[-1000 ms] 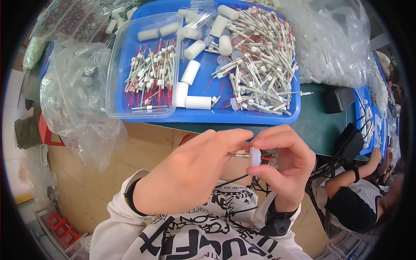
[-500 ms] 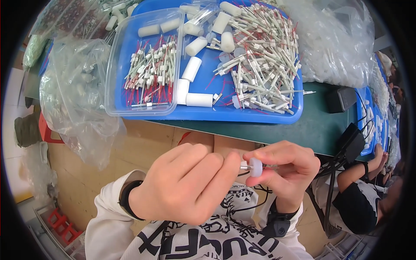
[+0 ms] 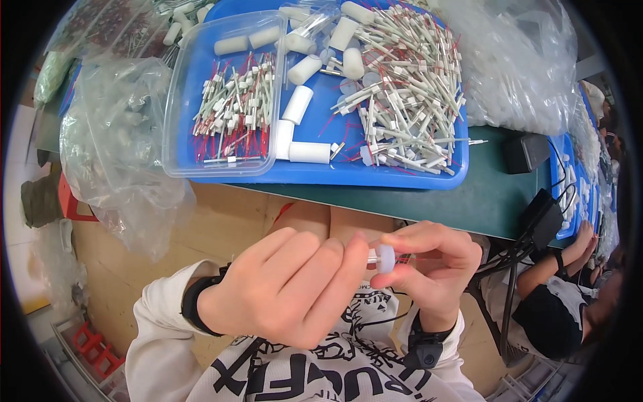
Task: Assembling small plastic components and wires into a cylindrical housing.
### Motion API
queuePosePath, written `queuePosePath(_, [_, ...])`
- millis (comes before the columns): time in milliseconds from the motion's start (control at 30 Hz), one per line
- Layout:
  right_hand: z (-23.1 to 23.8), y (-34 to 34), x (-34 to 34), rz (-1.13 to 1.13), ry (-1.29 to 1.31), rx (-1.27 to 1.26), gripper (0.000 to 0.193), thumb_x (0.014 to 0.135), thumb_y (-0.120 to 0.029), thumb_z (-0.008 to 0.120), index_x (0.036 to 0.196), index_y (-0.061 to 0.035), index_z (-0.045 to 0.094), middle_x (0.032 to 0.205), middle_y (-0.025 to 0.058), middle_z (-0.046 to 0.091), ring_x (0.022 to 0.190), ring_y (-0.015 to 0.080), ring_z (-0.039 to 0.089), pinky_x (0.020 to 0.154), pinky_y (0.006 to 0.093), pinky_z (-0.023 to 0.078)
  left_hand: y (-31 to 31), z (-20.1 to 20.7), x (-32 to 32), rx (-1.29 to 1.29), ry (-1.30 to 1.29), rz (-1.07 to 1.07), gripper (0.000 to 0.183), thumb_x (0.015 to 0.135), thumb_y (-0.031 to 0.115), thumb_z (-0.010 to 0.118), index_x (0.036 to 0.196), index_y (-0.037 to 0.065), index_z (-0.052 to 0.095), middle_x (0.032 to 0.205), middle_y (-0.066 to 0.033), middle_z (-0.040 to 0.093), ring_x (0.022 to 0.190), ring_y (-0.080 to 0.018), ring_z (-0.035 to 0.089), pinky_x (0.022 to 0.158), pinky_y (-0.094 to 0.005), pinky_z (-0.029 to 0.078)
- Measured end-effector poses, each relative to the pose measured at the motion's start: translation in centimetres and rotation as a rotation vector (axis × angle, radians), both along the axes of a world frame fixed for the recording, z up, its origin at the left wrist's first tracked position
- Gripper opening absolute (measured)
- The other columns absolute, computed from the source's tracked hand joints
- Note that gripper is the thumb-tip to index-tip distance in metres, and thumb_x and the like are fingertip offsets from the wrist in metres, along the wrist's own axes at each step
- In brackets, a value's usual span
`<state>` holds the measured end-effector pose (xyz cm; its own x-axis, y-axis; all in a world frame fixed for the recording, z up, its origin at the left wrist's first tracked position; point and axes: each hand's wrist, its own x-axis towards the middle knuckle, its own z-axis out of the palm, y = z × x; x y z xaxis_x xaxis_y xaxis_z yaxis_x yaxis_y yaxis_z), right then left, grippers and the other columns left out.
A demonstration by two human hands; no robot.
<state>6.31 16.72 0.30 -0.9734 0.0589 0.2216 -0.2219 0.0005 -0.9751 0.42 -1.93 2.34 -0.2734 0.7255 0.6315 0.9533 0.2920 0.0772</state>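
Note:
In front of my chest, both hands work on one small part. My left hand [image 3: 284, 288] is closed, its fingertips round the thin metal tube [image 3: 372, 257] that enters the part; most of the tube is hidden in my fingers. My right hand [image 3: 435, 264] pinches a round, translucent white plastic cap [image 3: 385, 258] between thumb and forefinger. Thin red wires [image 3: 402, 258] come out of the cap on the right-hand side. Beyond my hands, a blue tray [image 3: 315, 175] carries a heap of thin white-and-metal rods [image 3: 408, 100] with red wires, and several white cylinders [image 3: 309, 153].
A clear plastic box [image 3: 224, 169] of similar wired rods sits in the tray's left side. Plastic bags [image 3: 120, 134] hang at the left; another bag [image 3: 516, 67] lies back right. A black box [image 3: 526, 153] and cables stand on the green table [image 3: 499, 194]. A co-worker [image 3: 552, 301] is at right.
Both hands have shifted slightly left with the cap and tube between them. My grip looks the same, and the red wires show more clearly.

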Motion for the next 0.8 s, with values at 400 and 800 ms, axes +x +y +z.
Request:
queuePosePath(400, [2.5,-0.3,-2.1,0.163,-0.088,0.319,0.028,0.065,-0.010,0.080,0.089,-0.0047,0.066,0.071,0.0040,0.063,0.059,0.0113,0.058,0.058,0.0217,0.047,-1.6,0.2,-0.7,0.139,-1.080,-0.036,0.045,0.075,-0.005,0.063,0.119,-0.001,0.054,0.087,-0.0104,0.066,0.076,-0.0195,0.062,0.069,-0.0275,0.050])
queuePosePath(800, [3.2,-0.3,-10.5,-0.170,0.032,0.627,0.016,0.076,-0.008,0.066,0.090,-0.0039,0.062,0.069,0.0081,0.061,0.061,0.0164,0.061,0.057,0.0267,0.047,-4.0,-0.8,-1.7,0.637,-1.916,-0.214,0.046,0.081,-0.005,0.059,0.125,-0.001,0.047,0.094,-0.0109,0.062,0.078,-0.0117,0.061,0.067,-0.0218,0.049])
